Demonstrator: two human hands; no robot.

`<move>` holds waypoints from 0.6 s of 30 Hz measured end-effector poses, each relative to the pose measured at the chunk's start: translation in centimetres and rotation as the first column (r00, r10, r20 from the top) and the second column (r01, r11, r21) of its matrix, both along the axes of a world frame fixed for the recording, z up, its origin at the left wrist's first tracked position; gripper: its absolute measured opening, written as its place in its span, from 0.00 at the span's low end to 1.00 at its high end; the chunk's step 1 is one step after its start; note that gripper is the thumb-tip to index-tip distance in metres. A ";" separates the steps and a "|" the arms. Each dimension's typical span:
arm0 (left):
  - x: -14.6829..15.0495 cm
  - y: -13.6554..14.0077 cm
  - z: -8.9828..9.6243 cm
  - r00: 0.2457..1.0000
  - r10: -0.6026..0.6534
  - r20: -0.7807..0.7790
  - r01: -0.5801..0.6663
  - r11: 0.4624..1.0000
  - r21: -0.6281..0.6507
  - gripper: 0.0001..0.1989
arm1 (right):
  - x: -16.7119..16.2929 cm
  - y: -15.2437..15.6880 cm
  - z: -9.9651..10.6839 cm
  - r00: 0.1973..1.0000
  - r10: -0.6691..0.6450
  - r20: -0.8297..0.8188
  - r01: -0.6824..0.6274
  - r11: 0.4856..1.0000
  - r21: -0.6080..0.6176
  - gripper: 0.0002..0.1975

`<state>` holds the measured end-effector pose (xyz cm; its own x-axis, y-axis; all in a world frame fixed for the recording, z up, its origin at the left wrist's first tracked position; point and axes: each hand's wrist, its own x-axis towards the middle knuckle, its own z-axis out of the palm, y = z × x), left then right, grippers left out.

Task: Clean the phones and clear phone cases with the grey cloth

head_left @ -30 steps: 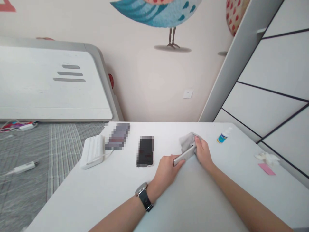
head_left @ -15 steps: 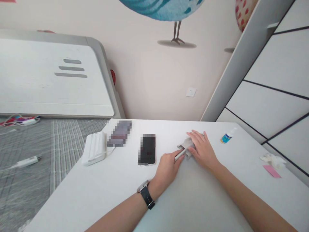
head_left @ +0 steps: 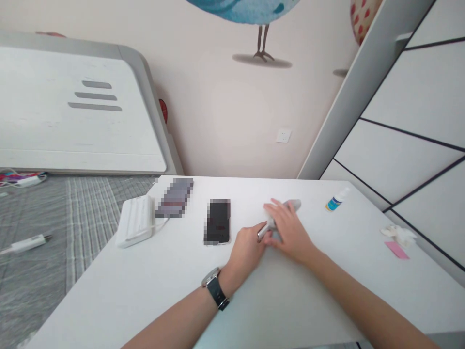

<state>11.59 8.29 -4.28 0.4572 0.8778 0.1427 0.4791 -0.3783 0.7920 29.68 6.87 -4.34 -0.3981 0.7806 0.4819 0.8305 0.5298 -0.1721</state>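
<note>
My left hand (head_left: pixel 249 249), with a dark-strapped watch on the wrist, is closed round the near end of a slim silver-edged object (head_left: pixel 262 233). Its kind I cannot make out. Over that object lies my right hand (head_left: pixel 290 230), its fingers bent around a grey cloth (head_left: pixel 293 205). Part of the cloth shows beyond the fingers; the rest is hidden under the palm. Both hands are almost touching above the white table (head_left: pixel 290 300). Left of them, a dark-screened phone (head_left: pixel 219 222) lies flat.
Further left on the table are a blurred-out flat device (head_left: pixel 176 198) and a white power strip (head_left: pixel 136 220) with a cable. To the right stand a small spray bottle (head_left: pixel 334 202), crumpled white tissue (head_left: pixel 403 236) and a pink slip (head_left: pixel 397 250). A bed (head_left: pixel 43 261) adjoins the left edge.
My right hand has slid along the silver-edged object toward my left hand, and the cloth's near flap is now mostly covered. The whole view has shifted slightly.
</note>
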 end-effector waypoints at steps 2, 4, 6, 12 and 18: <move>0.0 0.2 -0.3 1.000 0.005 -0.016 -0.005 1.000 -0.006 0.12 | -1.6 -0.7 0.0 0.982 0.187 0.007 -0.186 0.981 -0.054 0.50; -0.2 0.1 -0.4 1.000 -0.011 -0.011 0.011 1.000 -0.007 0.10 | -1.7 -0.5 0.0 0.978 0.211 -0.013 -0.211 0.975 -0.069 0.49; -0.3 -0.2 -0.1 0.999 -0.035 0.019 0.035 0.999 -0.002 0.13 | -0.2 0.3 0.0 0.995 0.083 -0.048 -0.086 0.995 -0.045 0.46; -0.6 -0.1 0.1 0.993 -0.085 0.081 0.084 0.996 0.016 0.22 | -0.4 -0.2 0.1 0.993 -0.071 -0.091 0.070 0.997 -0.012 0.45; -0.7 0.4 0.1 0.999 -0.036 -0.008 0.036 0.999 0.002 0.12 | -1.6 -0.3 0.1 0.989 0.144 -0.027 -0.145 0.989 -0.033 0.47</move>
